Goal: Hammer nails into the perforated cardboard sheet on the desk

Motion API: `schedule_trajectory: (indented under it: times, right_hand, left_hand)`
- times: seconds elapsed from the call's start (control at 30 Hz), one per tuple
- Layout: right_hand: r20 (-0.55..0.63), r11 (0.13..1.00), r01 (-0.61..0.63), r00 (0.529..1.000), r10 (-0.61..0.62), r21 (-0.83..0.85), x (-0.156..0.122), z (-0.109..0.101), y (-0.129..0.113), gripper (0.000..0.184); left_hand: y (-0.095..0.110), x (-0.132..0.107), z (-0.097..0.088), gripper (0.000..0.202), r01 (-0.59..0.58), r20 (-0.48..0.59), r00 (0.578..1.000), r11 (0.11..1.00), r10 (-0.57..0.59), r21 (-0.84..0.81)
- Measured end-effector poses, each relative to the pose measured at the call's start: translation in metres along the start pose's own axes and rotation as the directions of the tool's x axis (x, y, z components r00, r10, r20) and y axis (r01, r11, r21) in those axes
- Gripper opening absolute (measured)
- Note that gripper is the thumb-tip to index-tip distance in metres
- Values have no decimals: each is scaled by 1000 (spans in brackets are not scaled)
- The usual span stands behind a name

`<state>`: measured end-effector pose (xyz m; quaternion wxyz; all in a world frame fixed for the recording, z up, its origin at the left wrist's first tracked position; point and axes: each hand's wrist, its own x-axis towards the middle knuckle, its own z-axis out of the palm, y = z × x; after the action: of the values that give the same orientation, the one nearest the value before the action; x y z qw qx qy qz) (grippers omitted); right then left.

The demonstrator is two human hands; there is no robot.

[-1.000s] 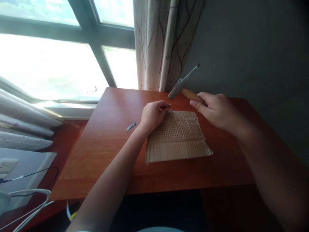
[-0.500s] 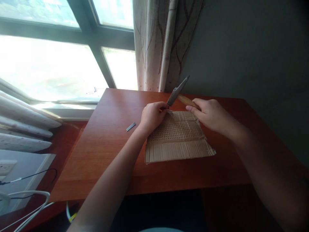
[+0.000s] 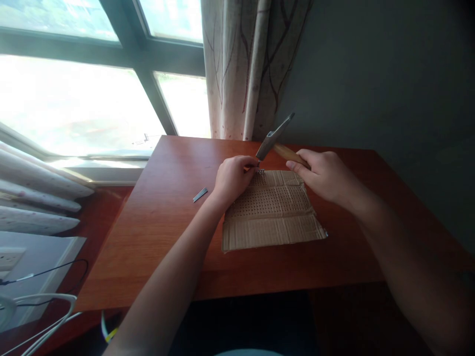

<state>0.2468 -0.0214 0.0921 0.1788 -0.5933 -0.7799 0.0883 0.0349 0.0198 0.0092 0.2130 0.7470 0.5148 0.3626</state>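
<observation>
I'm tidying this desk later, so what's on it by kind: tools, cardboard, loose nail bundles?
hammer, in the right hand: 1
cardboard sheet: 1
loose nail bundle: 1
total: 3
The nails at the cardboard's far edge are too small to count.

Nothing to read here. No words, numbers, brands or signs on the cardboard [image 3: 272, 210], on the hammer [image 3: 270, 141] or on the counter [image 3: 166, 237].
</observation>
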Motion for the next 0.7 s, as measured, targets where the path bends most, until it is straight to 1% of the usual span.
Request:
schedule_trajectory:
  times: [0.2, 0.37, 0.5, 0.7]
  right_hand:
    - [28, 1000, 2, 1000, -2, -8, 1, -2, 2, 35]
    - [-24, 1000, -1, 1000, 1, 1, -1, 0, 0, 38]
    - [22, 1000, 4, 1000, -4, -7, -1, 1, -2, 35]
    - [-8, 1000, -4, 1000, 4, -7, -2, 0, -5, 36]
  left_hand:
    - [-1, -1, 0, 14, -22, 5, 1000, 1000, 22, 15]
    - [-1, -1, 0, 14, -17, -1, 1000, 1000, 17, 16]
    - [1, -1, -1, 14, -16, 5, 1000, 1000, 16, 22]
    - [0, -1, -1, 14, -9, 5, 1000, 1000, 8, 15]
